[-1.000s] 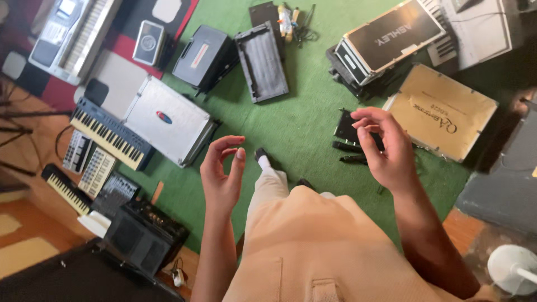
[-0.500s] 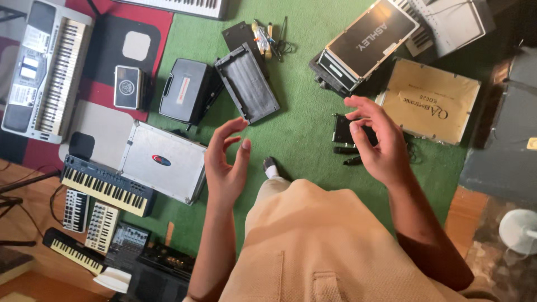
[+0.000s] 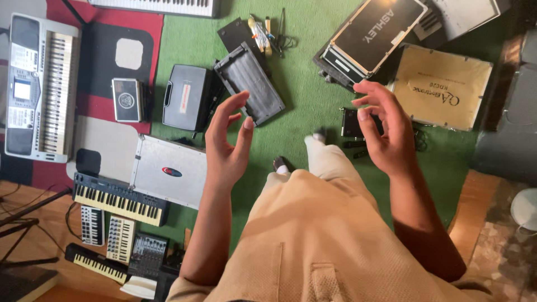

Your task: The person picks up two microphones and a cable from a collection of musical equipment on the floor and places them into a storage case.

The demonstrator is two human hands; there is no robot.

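Over the green carpet [image 3: 302,72], the person stood looking straight down with both hands raised in front of the beige trousers [image 3: 313,223], holding nothing at all. The left hand [image 3: 226,142] hung with palm turned inward, fingers loosely curled and a bit spread, thumb apart from the rest. Closest to it was the open dark grey tray-like case [image 3: 249,84] at about 12 o'clock from the hand, lying tilted on the carpet, not touched. The right hand [image 3: 386,128] was the same story: fingers bent and slightly fanned, gripping nothing, hovering above a small black device [image 3: 349,123] sitting at roughly 9 o'clock from its palm, partly hidden behind the fingers.

The gear looked laid out flat on the floor so it could all be seen at once. A black carry case [image 3: 184,98] sat at 10 o'clock from the left hand, a silver flat unit [image 3: 170,170] at 8 o'clock. At 1 o'clock from the right hand lay a tan cardboard box [image 3: 442,86], with a black rack unit [image 3: 372,33] just above. Keyboards lined the left edge, the big grey keyboard [image 3: 39,89] farthest out.
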